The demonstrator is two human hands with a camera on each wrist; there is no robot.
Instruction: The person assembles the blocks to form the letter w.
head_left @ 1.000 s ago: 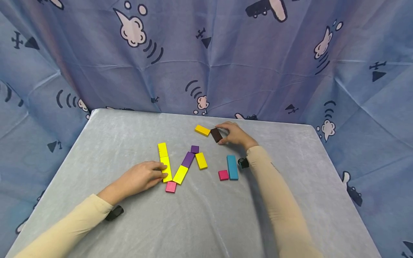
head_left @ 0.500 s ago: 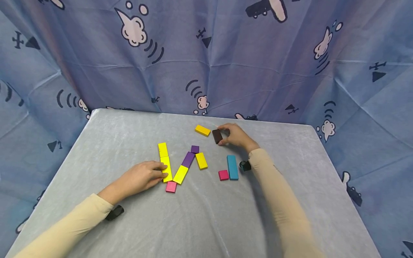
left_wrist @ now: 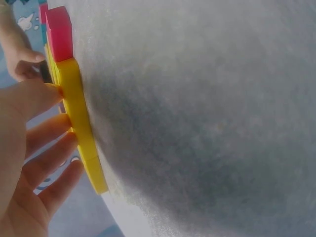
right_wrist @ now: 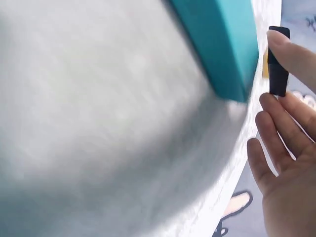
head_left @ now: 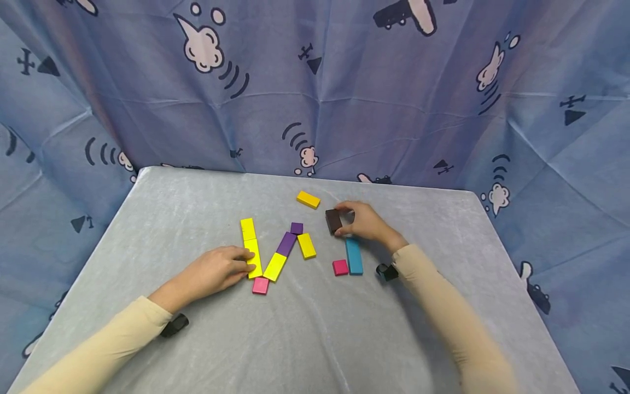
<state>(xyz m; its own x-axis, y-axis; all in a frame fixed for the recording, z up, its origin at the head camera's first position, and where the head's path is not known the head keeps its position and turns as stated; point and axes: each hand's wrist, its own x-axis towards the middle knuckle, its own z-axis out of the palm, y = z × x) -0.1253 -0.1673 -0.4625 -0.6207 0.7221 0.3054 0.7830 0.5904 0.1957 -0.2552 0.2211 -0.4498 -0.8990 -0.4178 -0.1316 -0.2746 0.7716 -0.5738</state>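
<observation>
The dark brown block was at the right of the blocks' far half, pinched between thumb and fingertips of the right hand; whether its underside touched the tabletop could not be told. To its far left lay an orange-yellow block, apart from it. Just nearer than that hand lay a long blue block, with a red block beside its near end on the left. Left of the brown block, a slanting row ran from a small purple block through a longer purple block to a yellow block at the near end; a separate yellow block sat just right of the row. Farther left, the left hand rested its fingertips on a long yellow block, fingers slightly spread in the left wrist view. A shorter yellow block adjoined its far end, and a pink block lay at the near point of the V. The two hands were well apart, both arms in beige sleeves. Beyond the tabletop hung a blue-purple patterned curtain.
</observation>
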